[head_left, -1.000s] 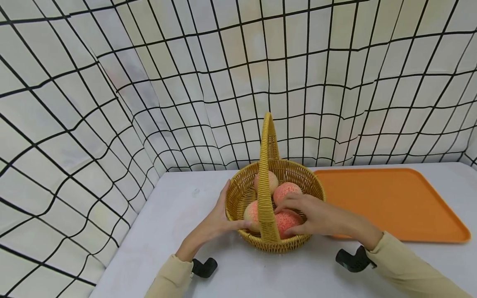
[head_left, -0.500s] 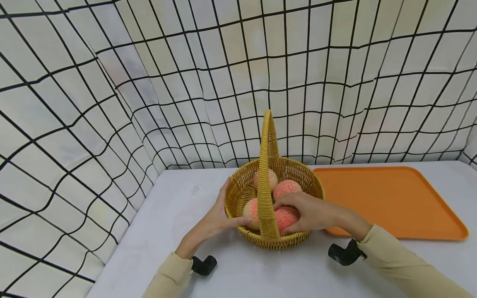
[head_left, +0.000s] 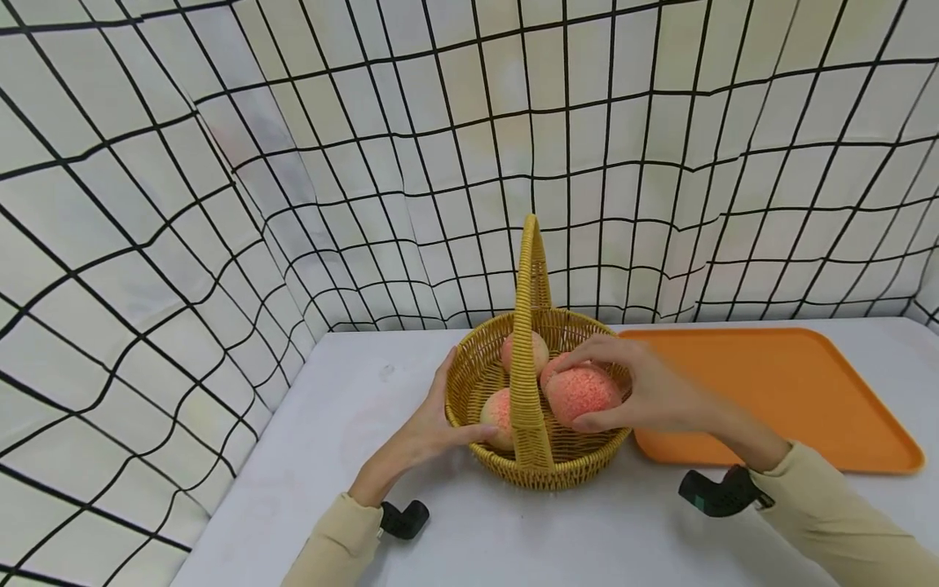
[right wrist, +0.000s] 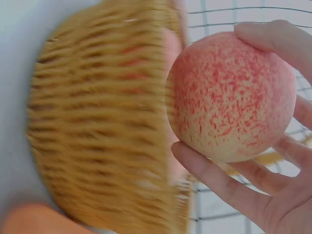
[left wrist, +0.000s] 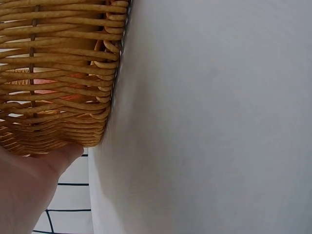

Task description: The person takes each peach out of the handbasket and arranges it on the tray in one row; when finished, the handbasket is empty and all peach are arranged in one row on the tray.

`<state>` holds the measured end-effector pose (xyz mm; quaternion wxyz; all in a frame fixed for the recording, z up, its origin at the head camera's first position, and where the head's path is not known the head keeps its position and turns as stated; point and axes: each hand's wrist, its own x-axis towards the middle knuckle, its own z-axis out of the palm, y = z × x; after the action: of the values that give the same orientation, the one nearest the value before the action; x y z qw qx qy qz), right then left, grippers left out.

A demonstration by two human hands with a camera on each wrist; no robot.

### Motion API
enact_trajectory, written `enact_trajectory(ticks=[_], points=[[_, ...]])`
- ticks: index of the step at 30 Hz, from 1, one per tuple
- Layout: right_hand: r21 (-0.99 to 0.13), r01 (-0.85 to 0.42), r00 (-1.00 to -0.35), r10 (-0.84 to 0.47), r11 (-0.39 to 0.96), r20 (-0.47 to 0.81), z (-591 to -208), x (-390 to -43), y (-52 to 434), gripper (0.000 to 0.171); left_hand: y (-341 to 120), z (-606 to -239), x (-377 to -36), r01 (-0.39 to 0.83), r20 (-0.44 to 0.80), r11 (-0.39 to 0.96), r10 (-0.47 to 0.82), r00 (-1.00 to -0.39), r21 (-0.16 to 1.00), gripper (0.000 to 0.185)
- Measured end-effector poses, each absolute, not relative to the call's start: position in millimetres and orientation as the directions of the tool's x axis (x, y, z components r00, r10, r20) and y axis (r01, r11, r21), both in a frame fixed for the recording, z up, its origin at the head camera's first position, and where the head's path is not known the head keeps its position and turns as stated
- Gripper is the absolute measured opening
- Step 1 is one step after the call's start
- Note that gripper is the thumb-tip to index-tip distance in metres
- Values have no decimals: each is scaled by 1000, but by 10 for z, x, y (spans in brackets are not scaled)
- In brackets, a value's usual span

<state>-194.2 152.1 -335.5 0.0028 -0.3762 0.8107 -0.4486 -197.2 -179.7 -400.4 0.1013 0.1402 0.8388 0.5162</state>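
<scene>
A woven yellow basket (head_left: 579, 465) with a tall handle (head_left: 526, 326) stands on the white table (head_left: 352, 440). My right hand (head_left: 631, 393) grips a pink-speckled peach (head_left: 581, 394) and holds it just above the basket's right half; the right wrist view shows the same peach (right wrist: 231, 95) pinched between thumb and fingers (right wrist: 224, 178). Three peaches lie inside: one at the back (head_left: 538, 352), one at the front left (head_left: 499, 410), one mostly hidden behind the held peach. My left hand (head_left: 433, 420) rests with straight fingers on the basket's left outer wall (left wrist: 58, 73).
An orange tray (head_left: 778, 391) lies flat right of the basket, touching or nearly touching it. A white cloth with a black grid (head_left: 220, 204) walls the table at the back and left. Bare tabletop (left wrist: 209, 117) spreads in front of the basket.
My right hand closed round the front-right peach and has lifted it up and slightly rightward out of the basket. The left hand has stayed on the basket's side.
</scene>
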Motion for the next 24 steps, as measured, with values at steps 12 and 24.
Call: enact_trajectory(ticks=[12, 24], points=[[-678, -589, -805, -400, 441, 439, -3003, -2002, 2270, 62, -1825, -4004, -1986, 126, -28, 427, 338, -941, 896, 134], [-684, -360, -931, -289, 634, 222, -3436, -2211, 2568, 60, -1827, -4011, -1972, 131, -23, 416, 346, -938, 900, 136]])
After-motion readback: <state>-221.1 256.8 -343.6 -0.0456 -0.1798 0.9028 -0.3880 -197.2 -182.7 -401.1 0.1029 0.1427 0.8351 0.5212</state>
